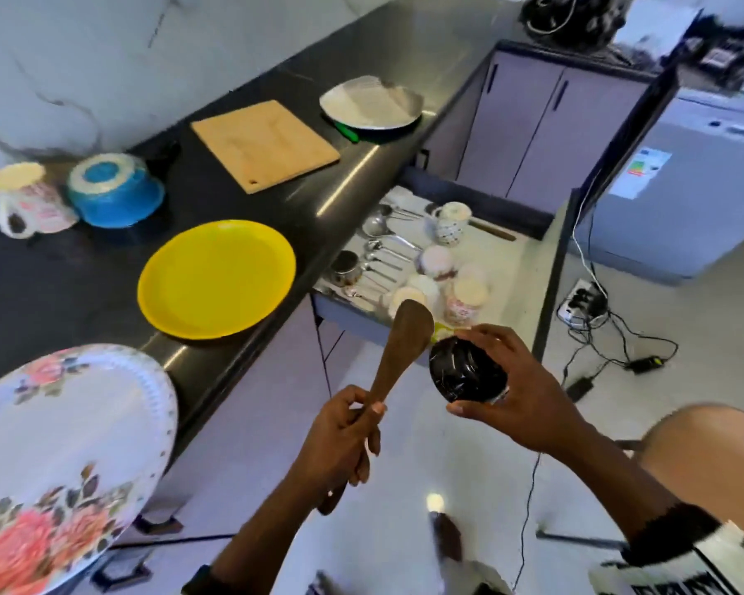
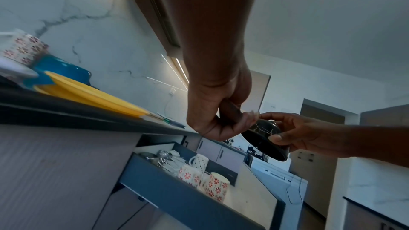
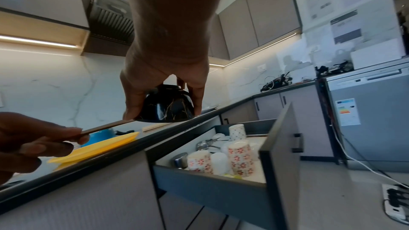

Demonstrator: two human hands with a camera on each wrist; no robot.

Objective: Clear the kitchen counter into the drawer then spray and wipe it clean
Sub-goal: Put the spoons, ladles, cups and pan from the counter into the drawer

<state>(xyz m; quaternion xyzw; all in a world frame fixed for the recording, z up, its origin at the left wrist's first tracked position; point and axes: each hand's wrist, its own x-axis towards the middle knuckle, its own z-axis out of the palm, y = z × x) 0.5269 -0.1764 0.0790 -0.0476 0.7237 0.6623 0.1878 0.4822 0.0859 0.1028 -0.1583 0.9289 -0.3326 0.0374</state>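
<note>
A: What are the fingers doing?

B: The right hand (image 1: 520, 405) has its thumb and fingertips (image 3: 197, 101) curled round an upturned black bowl (image 1: 467, 371), pinching it at the rim, base upward. The left hand (image 1: 340, 448) is wrapped round the handle of a wooden spatula (image 1: 400, 341), thumb pressed along the shaft, blade pointing to about 1 o'clock.

A: And where are those two things?

B: Both are in the air in front of the counter (image 1: 61, 285), just beside each other, the bowl at 3 o'clock from the spatula blade. The open drawer (image 1: 546, 277) lies at 12 o'clock from the bowl, near it; whether the bowl is over the drawer's front edge I cannot tell.

A: What is in the drawer?

B: Upturned flowered cups (image 3: 240, 156) near its front, a dotted mug (image 1: 449, 223) further back, and spoons and ladles (image 1: 379, 246) along its counter side.

A: And on the counter?

B: From the hands towards 10 o'clock: a yellow plate (image 1: 215, 279), then a blue bowl (image 1: 114, 191) upside down with a flowered mug (image 1: 29, 199) just beside it. A floral plate (image 1: 61, 457) sits at 8 o'clock, overhanging the edge. At 12 o'clock lie a wooden cutting board (image 1: 265, 146) and a steel plate (image 1: 370, 103).
</note>
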